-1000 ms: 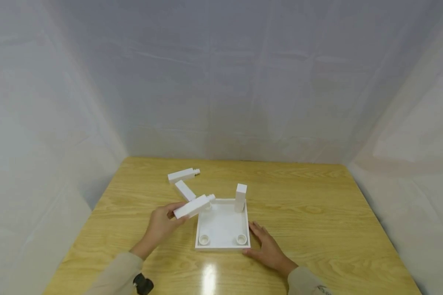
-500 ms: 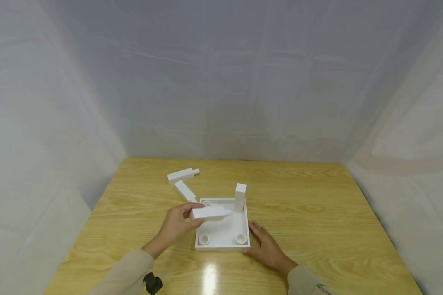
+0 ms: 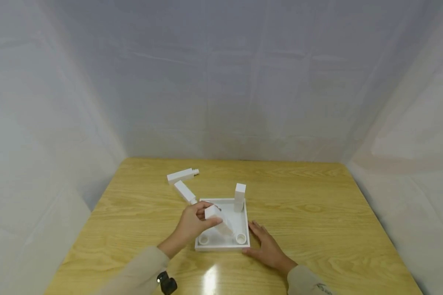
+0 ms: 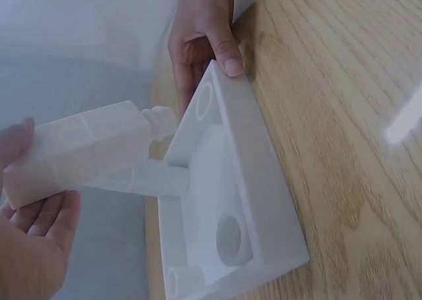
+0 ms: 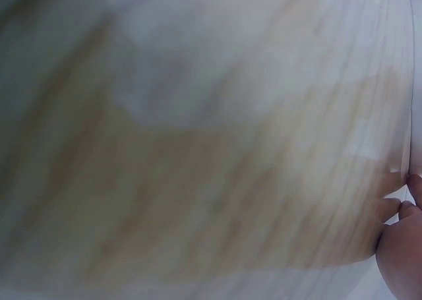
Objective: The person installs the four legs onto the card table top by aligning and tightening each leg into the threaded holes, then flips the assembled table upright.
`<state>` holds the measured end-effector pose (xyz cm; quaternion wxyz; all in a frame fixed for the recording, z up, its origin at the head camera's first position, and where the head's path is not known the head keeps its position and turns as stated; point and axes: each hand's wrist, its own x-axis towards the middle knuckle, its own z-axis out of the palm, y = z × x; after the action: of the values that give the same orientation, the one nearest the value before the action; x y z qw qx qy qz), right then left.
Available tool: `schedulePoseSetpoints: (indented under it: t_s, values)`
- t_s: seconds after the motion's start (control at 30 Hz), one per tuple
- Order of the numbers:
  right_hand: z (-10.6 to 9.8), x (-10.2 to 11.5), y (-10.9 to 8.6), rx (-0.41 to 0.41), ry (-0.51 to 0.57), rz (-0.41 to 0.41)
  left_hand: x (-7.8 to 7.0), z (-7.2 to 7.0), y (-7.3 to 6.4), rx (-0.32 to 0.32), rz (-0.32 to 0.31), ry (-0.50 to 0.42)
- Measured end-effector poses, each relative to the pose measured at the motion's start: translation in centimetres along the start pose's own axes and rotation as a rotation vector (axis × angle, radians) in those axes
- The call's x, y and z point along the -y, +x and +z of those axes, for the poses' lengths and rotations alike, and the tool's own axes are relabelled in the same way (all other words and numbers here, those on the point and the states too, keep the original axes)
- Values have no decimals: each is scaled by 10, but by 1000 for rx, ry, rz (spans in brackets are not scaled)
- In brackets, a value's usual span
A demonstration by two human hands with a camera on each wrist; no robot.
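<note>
My left hand (image 3: 189, 225) grips the plain end of a white table leg (image 3: 219, 222) between thumb and fingers. The leg is tilted above the small white square tabletop (image 3: 221, 248), its threaded end (image 4: 160, 122) towards the front right socket (image 3: 241, 239) and apart from it in the left wrist view. My right hand (image 3: 267, 250) holds the tabletop's front right corner, thumb on the front wall and fingers along the right side. A second leg (image 3: 240, 197) stands upright at the back right corner. The left hand hides the back left socket in the head view.
Two more white legs, one farther back (image 3: 181, 175) and one nearer (image 3: 185, 191), lie on the wooden table (image 3: 317, 205) behind and left of the tabletop. A front left socket (image 3: 204, 239) shows inside the rim. Pale sheeting (image 3: 221, 82) surrounds the table.
My left hand has moved right over the tabletop, tilting its leg from nearly level to threaded end down. The right hand stays at the corner.
</note>
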<state>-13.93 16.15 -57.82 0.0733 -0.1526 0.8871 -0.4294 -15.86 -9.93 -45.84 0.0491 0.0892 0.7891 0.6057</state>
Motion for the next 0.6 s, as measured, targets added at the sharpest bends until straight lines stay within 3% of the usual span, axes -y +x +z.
schedulePoseSetpoints:
  t_s: [0.33,0.6]
  values:
    - [0,-1,0,7,11,-23,-4,30,2,50,47,-54]
    - [0,1,0,6,22,-24,-7,37,3,98,116,70]
